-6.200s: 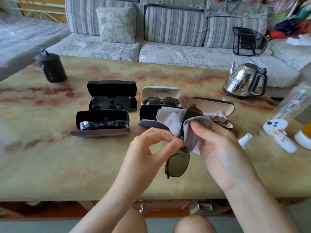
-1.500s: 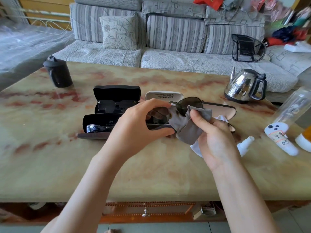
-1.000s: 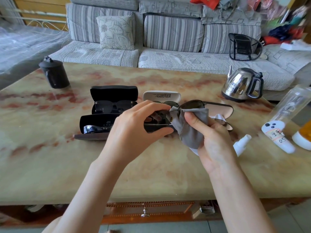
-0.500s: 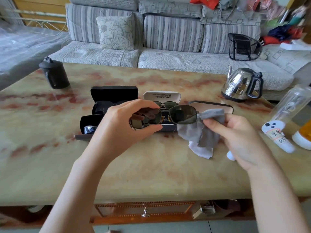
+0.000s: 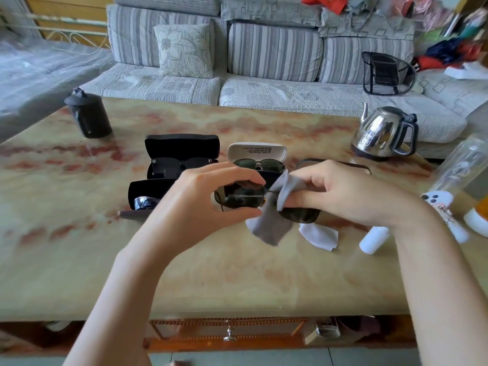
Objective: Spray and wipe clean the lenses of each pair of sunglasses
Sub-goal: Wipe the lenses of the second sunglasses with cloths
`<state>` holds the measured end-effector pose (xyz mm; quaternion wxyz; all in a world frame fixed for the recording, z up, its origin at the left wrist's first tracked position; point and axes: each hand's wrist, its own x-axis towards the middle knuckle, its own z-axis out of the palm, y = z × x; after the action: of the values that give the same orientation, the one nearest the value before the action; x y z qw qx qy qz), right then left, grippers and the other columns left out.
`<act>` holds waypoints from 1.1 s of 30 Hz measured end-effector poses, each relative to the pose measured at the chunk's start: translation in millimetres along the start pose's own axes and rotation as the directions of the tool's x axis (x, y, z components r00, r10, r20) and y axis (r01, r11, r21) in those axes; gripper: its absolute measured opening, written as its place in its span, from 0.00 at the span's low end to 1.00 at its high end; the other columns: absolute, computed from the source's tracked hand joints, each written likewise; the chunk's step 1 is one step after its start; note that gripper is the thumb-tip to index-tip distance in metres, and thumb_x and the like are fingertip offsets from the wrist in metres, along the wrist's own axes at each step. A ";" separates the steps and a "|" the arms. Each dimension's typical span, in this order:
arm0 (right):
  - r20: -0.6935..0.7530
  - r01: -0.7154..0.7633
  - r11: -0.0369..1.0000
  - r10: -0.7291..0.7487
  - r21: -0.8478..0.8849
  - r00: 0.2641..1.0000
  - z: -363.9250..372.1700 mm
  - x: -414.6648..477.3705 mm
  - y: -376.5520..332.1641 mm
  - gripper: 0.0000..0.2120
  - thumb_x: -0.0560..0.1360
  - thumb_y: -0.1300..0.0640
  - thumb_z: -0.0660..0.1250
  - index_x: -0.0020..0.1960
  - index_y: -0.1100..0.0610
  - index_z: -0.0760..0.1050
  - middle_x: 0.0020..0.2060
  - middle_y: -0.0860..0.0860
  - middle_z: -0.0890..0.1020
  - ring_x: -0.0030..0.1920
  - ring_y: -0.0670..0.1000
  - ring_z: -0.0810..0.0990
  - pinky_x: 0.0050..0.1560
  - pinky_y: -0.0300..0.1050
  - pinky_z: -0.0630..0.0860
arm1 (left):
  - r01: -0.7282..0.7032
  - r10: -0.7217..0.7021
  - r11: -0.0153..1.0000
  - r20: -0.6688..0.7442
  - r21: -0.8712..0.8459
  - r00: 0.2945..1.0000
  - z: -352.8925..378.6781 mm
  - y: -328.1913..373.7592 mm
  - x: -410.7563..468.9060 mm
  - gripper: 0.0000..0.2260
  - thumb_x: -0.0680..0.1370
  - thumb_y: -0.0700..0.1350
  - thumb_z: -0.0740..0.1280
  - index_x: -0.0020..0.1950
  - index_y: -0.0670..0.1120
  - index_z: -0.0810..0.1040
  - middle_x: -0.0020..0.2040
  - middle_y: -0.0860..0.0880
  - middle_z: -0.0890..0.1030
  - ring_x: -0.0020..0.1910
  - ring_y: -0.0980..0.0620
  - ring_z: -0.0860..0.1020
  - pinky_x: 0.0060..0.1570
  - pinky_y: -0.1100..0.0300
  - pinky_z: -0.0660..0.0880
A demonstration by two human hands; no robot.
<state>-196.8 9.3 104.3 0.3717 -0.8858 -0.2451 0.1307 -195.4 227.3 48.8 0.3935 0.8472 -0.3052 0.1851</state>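
Observation:
My left hand (image 5: 200, 204) pinches the left lens rim of a pair of dark metal-framed sunglasses (image 5: 243, 199) held above the table. My right hand (image 5: 340, 191) holds a grey cloth (image 5: 274, 225) folded over the pair's right lens, with the lens bottom (image 5: 301, 216) showing below my fingers. A white spray bottle (image 5: 373, 239) lies on the table by my right wrist. Three other pairs sit in open cases: a black one (image 5: 182, 165), a white one (image 5: 257, 161), and a dark one (image 5: 144, 196) partly hidden behind my left hand.
A white cloth (image 5: 319, 235) lies on the marble table (image 5: 79, 247). A steel kettle (image 5: 383, 130) stands at the back right, a black jug (image 5: 89, 114) at the back left. Bottles (image 5: 459, 167) crowd the right edge. An open brown case (image 5: 335, 163) lies behind my right hand.
My right hand has come back to the sunglasses and folded the grey cloth over the right lens. The pair has dropped a little lower; my left hand keeps its hold.

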 end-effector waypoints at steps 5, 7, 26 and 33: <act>0.221 -0.073 0.994 0.052 0.088 0.974 -4.6 4.6 -5.0 0.04 0.76 0.65 0.68 0.44 0.60 0.81 0.35 0.49 0.85 0.27 0.38 0.78 0.31 0.28 0.69 | -0.045 0.046 0.999 0.036 -0.024 0.998 2.7 0.3 0.0 0.14 0.70 0.49 0.75 0.55 0.51 0.83 0.50 0.57 0.81 0.48 0.61 0.80 0.50 0.63 0.76; 0.287 -0.087 0.993 0.061 0.079 0.956 -6.9 8.6 -3.6 0.06 0.75 0.67 0.68 0.43 0.59 0.81 0.31 0.44 0.83 0.29 0.38 0.78 0.32 0.27 0.69 | -0.051 0.053 0.998 0.047 -0.026 0.997 3.8 0.7 -0.3 0.14 0.70 0.51 0.74 0.55 0.51 0.83 0.51 0.59 0.81 0.49 0.61 0.80 0.50 0.61 0.77; 0.416 -0.189 0.966 0.100 0.178 0.904 -25.7 4.1 2.6 0.28 0.84 0.48 0.49 0.42 0.64 0.78 0.35 0.67 0.81 0.24 0.62 0.73 0.16 0.35 0.63 | -0.018 0.022 0.998 0.064 -0.059 0.998 4.5 -1.9 -1.3 0.13 0.70 0.56 0.69 0.54 0.58 0.81 0.50 0.60 0.80 0.47 0.57 0.80 0.47 0.56 0.77; 0.298 -0.147 0.977 0.096 0.152 0.950 -15.0 10.7 13.1 0.09 0.73 0.61 0.69 0.47 0.68 0.79 0.33 0.49 0.85 0.34 0.43 0.82 0.37 0.31 0.74 | -0.018 0.021 0.999 0.063 -0.049 0.998 5.7 -3.4 -1.2 0.13 0.70 0.57 0.70 0.54 0.58 0.80 0.49 0.60 0.80 0.48 0.56 0.80 0.46 0.54 0.77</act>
<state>-177.1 -1.9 104.7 0.3985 -0.8350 -0.2295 0.3022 -193.6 225.0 42.7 0.4023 0.8399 -0.3301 0.1546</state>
